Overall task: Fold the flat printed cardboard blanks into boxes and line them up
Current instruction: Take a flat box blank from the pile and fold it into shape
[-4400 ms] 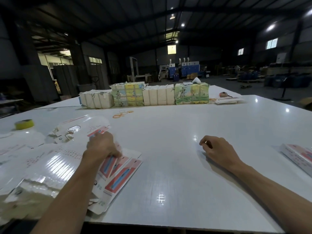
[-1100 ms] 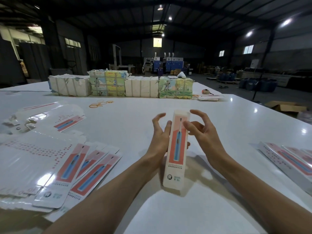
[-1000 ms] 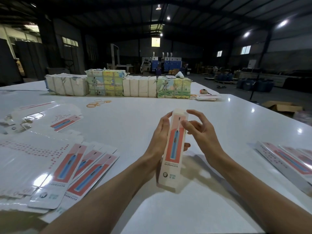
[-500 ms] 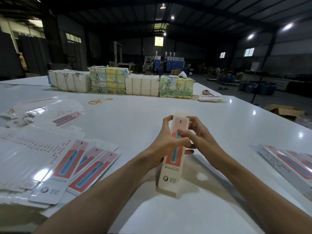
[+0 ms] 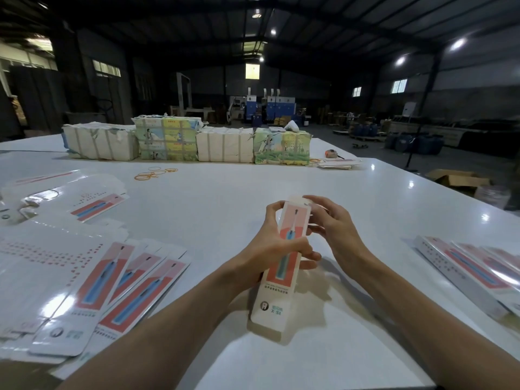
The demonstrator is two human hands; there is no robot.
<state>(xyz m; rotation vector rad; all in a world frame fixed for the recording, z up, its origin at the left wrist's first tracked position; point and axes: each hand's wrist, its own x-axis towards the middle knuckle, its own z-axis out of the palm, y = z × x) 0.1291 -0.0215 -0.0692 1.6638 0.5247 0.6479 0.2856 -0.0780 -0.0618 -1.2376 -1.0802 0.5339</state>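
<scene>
box (image 5: 284, 266): tilted over the middle of the table (image 5: 225, 198); your left hand (image 5: 270, 249) grips its midsection, your right hand (image 5: 334, 229) curls round the top end.
room: table stretches ahead to bundles (image 5: 183, 144) along the far edge.
sides: flat blanks (image 5: 118, 288) left, folded boxes (image 5: 472, 271) right.

The hall was dim; ceiling lamps (image 5: 457, 44) threw glare spots on the glossy white table (image 5: 281, 178), soft shadows beneath the arms, edges bowed by wide-angle distortion.
</scene>
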